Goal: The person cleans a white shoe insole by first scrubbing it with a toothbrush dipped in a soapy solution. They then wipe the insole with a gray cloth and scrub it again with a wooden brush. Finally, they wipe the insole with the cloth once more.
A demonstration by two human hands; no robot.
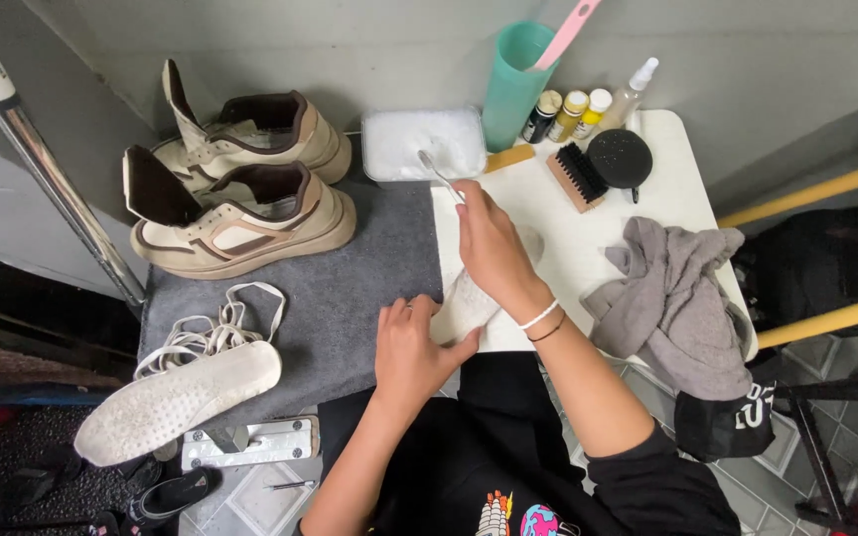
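My left hand [411, 347] grips the near end of a white insole [466, 303] that lies on the white board [588, 233]. My right hand [489, 243] rests over the insole's far half and holds a small brush [439, 174] whose head reaches toward a white tub of foamy water [419, 141]. A second insole [176, 399] lies sole-up at the near left of the grey mat [340, 288], beside a heap of white laces [213, 333]. Two beige sneakers [240, 199] with brown trim stand at the mat's far left, tongues pulled up.
A teal cup [513, 84] with a pink handle stands at the back, beside three small bottles [568, 114] and a spray bottle [631, 94]. A black-bristle brush [576, 177], a round black brush [620, 159] and a grey cloth [677, 303] lie on the board. A metal pole [62, 194] leans at left.
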